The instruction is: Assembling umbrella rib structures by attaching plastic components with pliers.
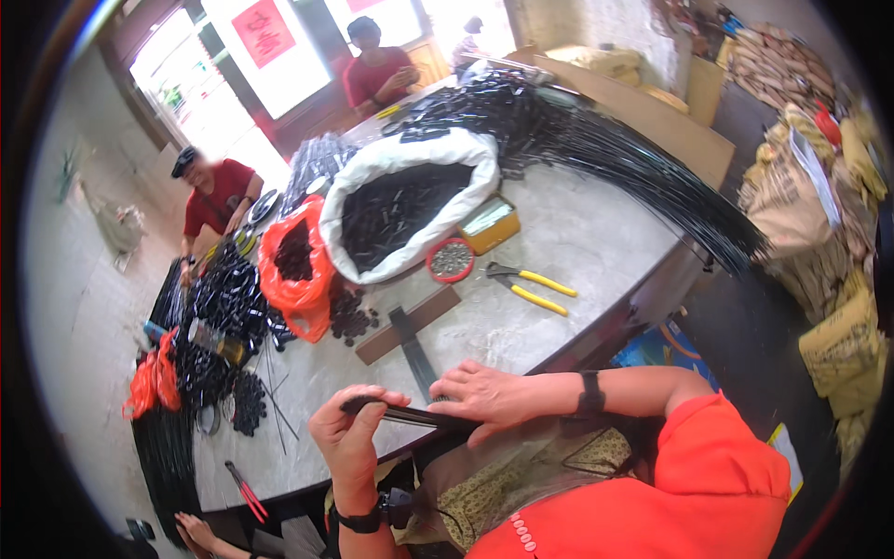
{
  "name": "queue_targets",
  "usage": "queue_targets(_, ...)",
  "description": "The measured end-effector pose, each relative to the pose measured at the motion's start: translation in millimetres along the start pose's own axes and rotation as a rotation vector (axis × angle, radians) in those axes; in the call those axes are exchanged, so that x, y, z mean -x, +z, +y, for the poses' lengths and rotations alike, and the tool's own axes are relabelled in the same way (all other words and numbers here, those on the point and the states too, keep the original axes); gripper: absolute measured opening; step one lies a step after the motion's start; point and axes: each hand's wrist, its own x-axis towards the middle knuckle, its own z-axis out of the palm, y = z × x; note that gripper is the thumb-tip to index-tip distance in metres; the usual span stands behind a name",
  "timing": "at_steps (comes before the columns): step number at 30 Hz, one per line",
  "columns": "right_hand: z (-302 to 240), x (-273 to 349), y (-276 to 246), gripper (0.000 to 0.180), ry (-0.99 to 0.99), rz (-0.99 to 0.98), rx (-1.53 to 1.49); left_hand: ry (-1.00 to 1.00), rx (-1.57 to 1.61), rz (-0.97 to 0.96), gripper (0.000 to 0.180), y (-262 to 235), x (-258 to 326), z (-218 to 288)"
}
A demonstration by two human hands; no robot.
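My left hand (348, 436) clamped on one end of a straight bundle of thin black strips (416, 416), pale glints along its length, reaching across to my right hand (486, 392), covering its other end, closure unclear

Ahead of you, a red square sheet (263, 31) on the bright window (291, 86) bears one large written character in a darker tone. Beyond it, you have another red sheet (363, 4), cut off by the top edge. On your right, the yellow sack (843, 352) carries dark marks that look like printing, though too blurred for you to read.
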Motion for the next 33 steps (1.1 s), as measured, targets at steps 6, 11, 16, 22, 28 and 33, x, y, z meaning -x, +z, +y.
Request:
queue_targets(6, 9.4, -15.7, 24.9, 0.072, -0.133, 0.198, 0.105, 0.047, -0.115, 0.073, 0.016, 3.5, 5.7, -0.6)
queue_targets(11, 21.2, -26.2, 33.7, 0.063, -0.174, 0.209, 0.257, 0.125, -0.125, 0.01, 0.018, 3.6, 5.0, -7.2)
queue_targets(16, 27.6, -28.7, 38.2, 0.054, -0.205, 0.133, 0.236, 0.13, -0.166, -0.015, 0.019, 0.6, 4.3, -9.5)
queue_targets(22, 29.5, -33.1, 43.0, 0.048, -0.227, 0.157, 0.167, 0.086, -0.181, 0.045, 0.011, 13.5, 7.9, 7.8)
queue_targets(28, 33.0, -34.5, 43.2, 0.048, -0.218, 0.164, 0.096, 0.074, -0.175, 0.01, 0.014, 9.4, 1.9, 4.6)
queue_targets(33, 35.5, -37.6, 42.8, 0.046, -0.229, 0.177, 0.033, 0.061, -0.186, 0.009, 0.013, 4.8, -1.0, 1.8)
